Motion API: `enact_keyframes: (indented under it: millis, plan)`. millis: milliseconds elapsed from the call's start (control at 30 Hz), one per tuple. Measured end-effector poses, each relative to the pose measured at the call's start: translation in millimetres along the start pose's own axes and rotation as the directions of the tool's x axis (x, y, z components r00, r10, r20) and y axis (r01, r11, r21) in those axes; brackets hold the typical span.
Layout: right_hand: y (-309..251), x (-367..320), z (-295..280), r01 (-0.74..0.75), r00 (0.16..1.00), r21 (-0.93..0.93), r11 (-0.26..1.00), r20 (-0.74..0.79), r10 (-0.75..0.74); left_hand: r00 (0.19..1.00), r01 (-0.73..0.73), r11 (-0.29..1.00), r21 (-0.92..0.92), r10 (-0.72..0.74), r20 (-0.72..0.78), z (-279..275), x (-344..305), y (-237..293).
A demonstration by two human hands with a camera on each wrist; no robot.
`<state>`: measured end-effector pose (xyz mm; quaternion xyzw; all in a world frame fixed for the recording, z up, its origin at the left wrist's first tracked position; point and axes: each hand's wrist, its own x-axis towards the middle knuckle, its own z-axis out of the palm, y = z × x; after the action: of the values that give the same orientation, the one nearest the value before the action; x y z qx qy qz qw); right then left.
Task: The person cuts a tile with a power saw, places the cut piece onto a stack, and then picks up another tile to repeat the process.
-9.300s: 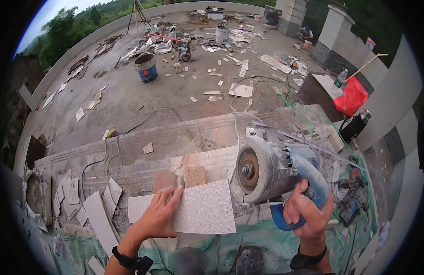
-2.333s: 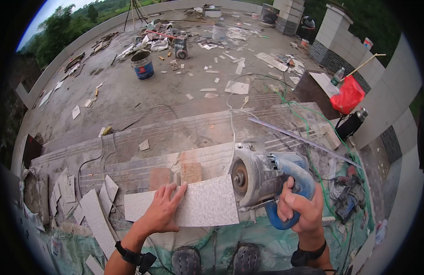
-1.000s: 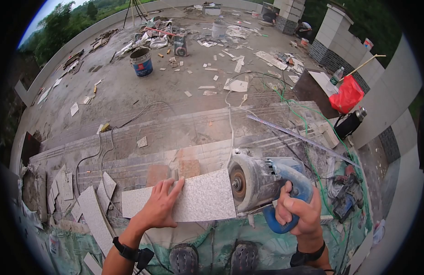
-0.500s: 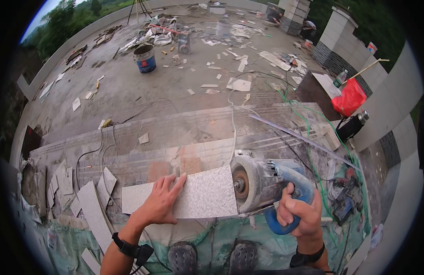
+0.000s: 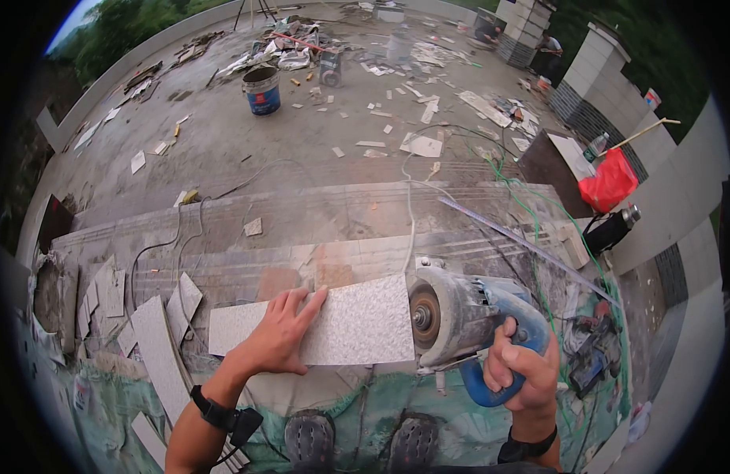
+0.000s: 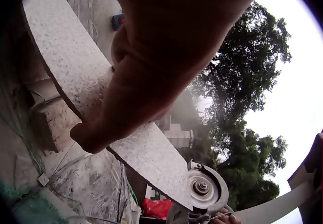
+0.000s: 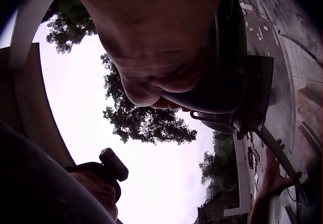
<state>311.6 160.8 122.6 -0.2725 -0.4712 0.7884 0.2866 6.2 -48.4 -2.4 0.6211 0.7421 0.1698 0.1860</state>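
My left hand [image 5: 279,333] grips a speckled pale stone slab [image 5: 365,324], fingers over its top face and thumb at its near edge; the left wrist view shows the thumb [image 6: 91,136] against that edge. The right hand [image 5: 524,365] is curled round the blue handle of a dusty power saw [image 5: 459,316]. The saw's round blade [image 5: 425,314] stands at the slab's right end. In the left wrist view the saw [image 6: 204,186] meets the slab's [image 6: 151,163] end. Whether the blade is turning, I cannot tell.
Reddish blocks [image 5: 278,282] lie behind the slab. Long offcuts [image 5: 159,347] lean at the left. A measuring strip [image 5: 531,249] and green cable [image 5: 531,213] run at the right, near another power tool [image 5: 590,344]. Shoes [image 5: 309,438] stand on green netting [image 5: 357,411].
Compared with a second ago, the head view has shifted, with the far ground higher in it. Both hands keep their holds, and the saw stays at the slab's right end.
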Motion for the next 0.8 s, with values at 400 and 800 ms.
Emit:
enact_keyframes:
  millis: [400, 800]
  plan:
    - [2.1, -2.4, 2.1, 0.009, 1.000, -0.017, 1.000, -0.016, -0.009, 1.000, 0.016, 1.000, -0.003, -0.016, 0.017, -3.6, 3.6, 0.4]
    - [2.3, -7.7, -2.3, -0.021, 0.999, 0.051, 0.998, -0.025, 0.023, 0.997, 0.070, 0.998, 0.004, -0.070, 0.012, -9.6, 7.8, -4.7]
